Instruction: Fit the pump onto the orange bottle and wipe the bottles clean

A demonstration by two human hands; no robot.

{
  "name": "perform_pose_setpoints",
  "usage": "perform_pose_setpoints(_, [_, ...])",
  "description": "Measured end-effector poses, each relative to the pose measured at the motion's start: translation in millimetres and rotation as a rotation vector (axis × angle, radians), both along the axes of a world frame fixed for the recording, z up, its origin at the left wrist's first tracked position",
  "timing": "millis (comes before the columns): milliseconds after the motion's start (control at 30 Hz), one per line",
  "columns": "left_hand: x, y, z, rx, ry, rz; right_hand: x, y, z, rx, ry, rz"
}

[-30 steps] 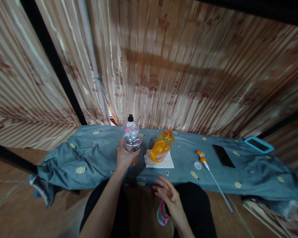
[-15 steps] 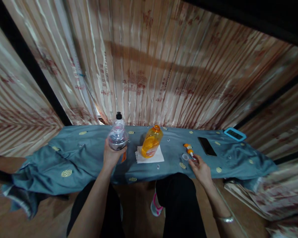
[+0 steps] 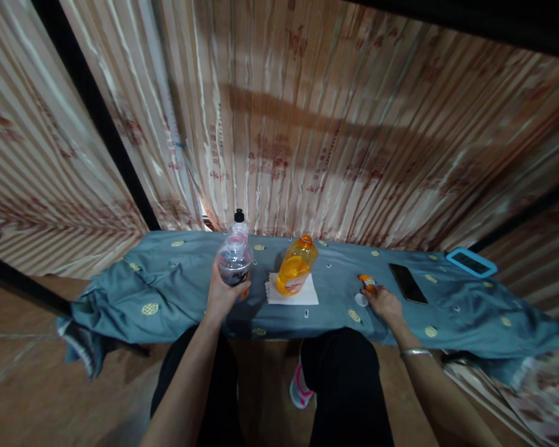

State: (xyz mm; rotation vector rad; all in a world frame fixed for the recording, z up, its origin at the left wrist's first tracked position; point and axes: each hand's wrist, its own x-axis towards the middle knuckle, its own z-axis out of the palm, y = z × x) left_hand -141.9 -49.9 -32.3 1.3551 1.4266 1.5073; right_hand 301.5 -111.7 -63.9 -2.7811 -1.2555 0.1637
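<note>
My left hand (image 3: 222, 293) grips a clear plastic bottle (image 3: 234, 263) with a dark label, holding it upright just above the blue-grey cloth (image 3: 168, 292). My right hand (image 3: 386, 304) rests on the cloth with its fingers closed over the orange and white pump (image 3: 367, 283); most of the pump's tube is hidden under the hand. A small clear cap (image 3: 361, 300) lies just left of that hand. An open orange bottle (image 3: 296, 267) stands on a white napkin (image 3: 292, 292) between my hands.
A bottle with a black cap (image 3: 239, 222) stands behind the one I hold. A black phone (image 3: 409, 283) lies right of the pump, and a device in a blue case (image 3: 471, 262) lies at the far right. Striped curtains hang behind.
My right hand moved from in front of my lap out to the right and closed over the orange pump. The left hand kept holding the clear bottle.
</note>
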Motion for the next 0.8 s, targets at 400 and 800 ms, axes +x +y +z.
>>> perform_pose_setpoints(400, [-11.1,-8.1,-20.1,-0.021,0.038,-0.006,11.7,13.7,-14.9,-0.060,-0.085,0.033])
perform_pose_setpoints(800, [-5.0,-2.9,-1.1,-0.027,0.266,0.121,14.0,12.0,-17.8,-0.047,-0.095,0.021])
